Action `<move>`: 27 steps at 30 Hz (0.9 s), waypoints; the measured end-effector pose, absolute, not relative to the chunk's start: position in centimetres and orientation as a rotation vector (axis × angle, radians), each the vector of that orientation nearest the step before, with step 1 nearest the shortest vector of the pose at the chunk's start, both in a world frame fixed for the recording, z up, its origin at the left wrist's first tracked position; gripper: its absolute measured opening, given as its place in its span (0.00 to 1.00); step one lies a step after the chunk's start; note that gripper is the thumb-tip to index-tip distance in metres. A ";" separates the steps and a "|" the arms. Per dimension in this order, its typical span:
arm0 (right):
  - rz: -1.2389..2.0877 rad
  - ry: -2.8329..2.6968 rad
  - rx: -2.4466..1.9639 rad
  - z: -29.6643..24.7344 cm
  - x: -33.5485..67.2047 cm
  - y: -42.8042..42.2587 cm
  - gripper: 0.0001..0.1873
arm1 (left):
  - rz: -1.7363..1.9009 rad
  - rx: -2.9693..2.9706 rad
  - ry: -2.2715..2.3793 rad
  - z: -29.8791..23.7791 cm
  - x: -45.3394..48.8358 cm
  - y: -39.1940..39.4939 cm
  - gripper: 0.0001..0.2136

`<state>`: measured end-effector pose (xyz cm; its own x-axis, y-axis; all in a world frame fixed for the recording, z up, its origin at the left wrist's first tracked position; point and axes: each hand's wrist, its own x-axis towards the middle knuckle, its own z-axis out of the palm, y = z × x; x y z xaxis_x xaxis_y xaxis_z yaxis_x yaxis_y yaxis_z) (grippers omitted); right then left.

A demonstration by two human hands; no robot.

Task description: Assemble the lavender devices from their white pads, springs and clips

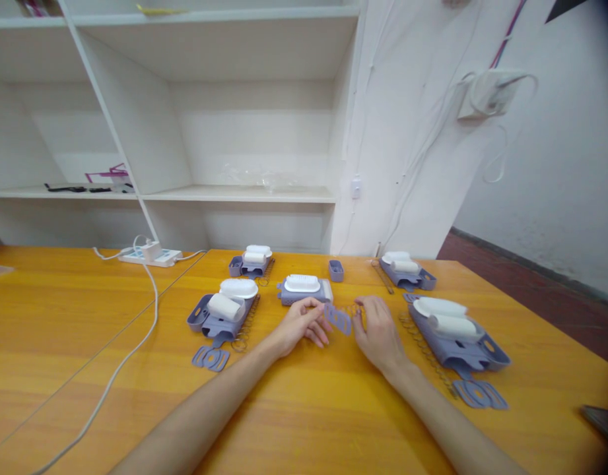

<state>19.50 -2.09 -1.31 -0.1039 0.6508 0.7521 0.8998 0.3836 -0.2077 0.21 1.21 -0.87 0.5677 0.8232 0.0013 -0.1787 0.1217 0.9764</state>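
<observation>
Between thumb and fingers, my left hand (304, 323) pinches a flat grey-purple plastic piece with cut-out slots (337, 319), raised above the table. My right hand (380, 333) is at the piece's right end, its fingers curled; what they hold, if anything, is hidden. Thin wire-like rings (352, 309) show behind the piece, close to the right fingertips. Just beyond my hands sits a grey-purple holder (306, 298) with a white oval brush-like part (302, 284) on top. A small grey-purple cup (336, 270) stands farther back.
Similar sets stand at left (226, 316), back left (255, 261), back right (407, 270) and right (459, 333), with ring chains alongside. Flat slotted pieces lie at left (211, 357) and right (480, 394). A white cable (155, 310) runs from a power strip (152, 256).
</observation>
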 end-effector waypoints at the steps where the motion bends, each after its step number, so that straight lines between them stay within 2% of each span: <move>1: -0.341 -1.770 -1.375 -1.6 19.5 -1.9 0.09 | 0.825 1.249 0.658 -1.1 0.3 1.3 0.20; 4: -0.225 -1.666 -1.407 -2.4 19.6 -1.4 0.10 | 0.820 1.320 0.687 -1.6 0.7 1.3 0.20; 9: 0.023 -1.684 -1.362 -2.4 19.2 0.1 0.16 | 0.797 1.417 0.700 -2.1 1.1 1.0 0.20; 14: 0.207 -1.473 -1.425 -1.7 18.2 3.2 0.23 | 0.803 1.466 0.732 -2.7 1.3 0.9 0.19; 18: 0.192 -1.455 -1.449 -1.8 18.0 6.5 0.21 | 0.793 1.497 0.775 -2.9 1.5 0.8 0.19; 22: 0.218 -1.522 -1.474 -2.1 18.1 8.8 0.15 | 0.790 1.565 0.842 -2.7 1.5 0.4 0.13; 27: 0.249 -1.630 -1.510 -2.2 18.3 9.6 0.10 | 1.033 2.090 1.075 -2.0 1.2 -0.5 0.06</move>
